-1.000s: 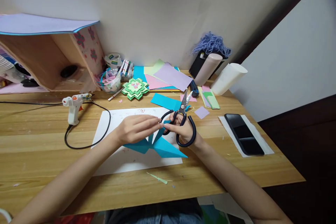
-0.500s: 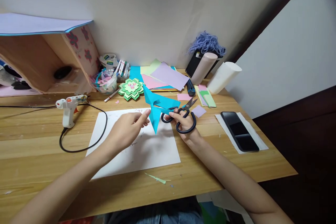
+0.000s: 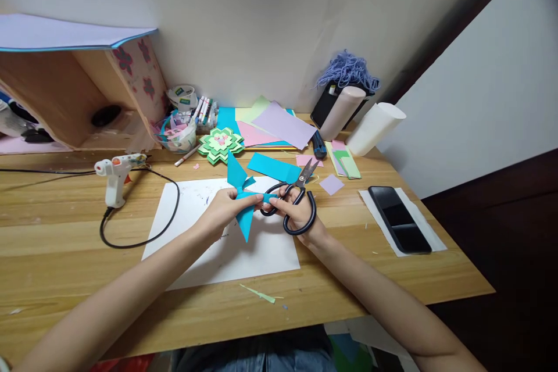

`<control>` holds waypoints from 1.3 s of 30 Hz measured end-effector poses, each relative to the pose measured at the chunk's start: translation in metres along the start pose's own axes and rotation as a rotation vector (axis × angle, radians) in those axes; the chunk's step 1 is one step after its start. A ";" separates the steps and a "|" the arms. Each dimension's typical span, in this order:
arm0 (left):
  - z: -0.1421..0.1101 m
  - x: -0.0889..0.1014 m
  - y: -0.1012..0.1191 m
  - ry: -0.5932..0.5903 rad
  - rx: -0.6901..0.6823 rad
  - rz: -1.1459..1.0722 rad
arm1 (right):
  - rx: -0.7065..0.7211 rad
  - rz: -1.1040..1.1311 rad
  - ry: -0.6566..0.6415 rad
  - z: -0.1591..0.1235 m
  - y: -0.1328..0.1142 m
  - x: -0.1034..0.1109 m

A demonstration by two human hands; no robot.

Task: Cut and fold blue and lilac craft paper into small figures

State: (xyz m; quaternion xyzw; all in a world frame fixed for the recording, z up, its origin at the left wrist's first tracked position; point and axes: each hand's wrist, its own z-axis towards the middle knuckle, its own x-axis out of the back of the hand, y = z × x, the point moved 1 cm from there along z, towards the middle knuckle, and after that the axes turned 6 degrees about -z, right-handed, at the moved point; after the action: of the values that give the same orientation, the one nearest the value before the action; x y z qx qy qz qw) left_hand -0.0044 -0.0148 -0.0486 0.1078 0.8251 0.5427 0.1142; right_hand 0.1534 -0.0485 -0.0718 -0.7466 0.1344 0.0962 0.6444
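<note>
A folded blue paper bow (image 3: 245,221) with pointed ends is held above the white sheet. My left hand (image 3: 218,209) pinches it near its middle, thumb stretched along its narrow tail. My right hand (image 3: 296,215) grips the end of that tail between thumb and fingers. Black-handled scissors (image 3: 300,180) hang in the same right hand, blades slightly apart and pointing away from me. Just beyond the bow, a flat blue paper strip (image 3: 274,167) lies on the table. The white sheet (image 3: 261,256) beneath my hands carries small marks.
A white glue gun (image 3: 115,177) with a looping black cord stands at left. Along the wall are a green layered paper flower (image 3: 220,145), coloured paper sheets (image 3: 283,124) and a blue stapler-like tool (image 3: 319,145). A phone (image 3: 400,218) lies at right.
The bow has come lower and slightly left, turning a little. My left hand has shifted from its side to its middle, thumb now near my right fingers. The scissors have tilted more upright.
</note>
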 end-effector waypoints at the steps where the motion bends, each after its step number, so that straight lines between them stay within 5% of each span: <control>1: 0.001 0.001 0.000 0.033 -0.022 0.029 | 0.011 -0.050 -0.012 0.001 0.001 0.001; 6: 0.003 0.012 0.012 0.220 -0.141 0.114 | 0.014 -0.383 -0.194 -0.001 -0.009 0.010; 10: 0.005 0.021 0.022 0.343 -0.272 0.008 | 0.169 -0.738 -0.332 -0.014 -0.025 0.016; 15: 0.003 0.022 0.027 0.351 -0.345 -0.176 | 0.108 -0.955 -0.547 -0.024 -0.031 0.014; 25: -0.007 0.008 0.025 0.247 -0.154 -0.112 | 0.034 -0.961 -0.560 -0.021 -0.029 0.001; 39: -0.007 0.009 0.027 0.200 -0.221 -0.043 | 0.130 -0.969 -0.490 -0.021 -0.017 -0.007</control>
State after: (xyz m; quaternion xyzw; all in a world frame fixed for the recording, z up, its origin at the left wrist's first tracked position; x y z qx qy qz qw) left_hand -0.0141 -0.0075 -0.0219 0.0221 0.7696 0.6358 0.0544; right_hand 0.1518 -0.0668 -0.0501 -0.6374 -0.3734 -0.0491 0.6722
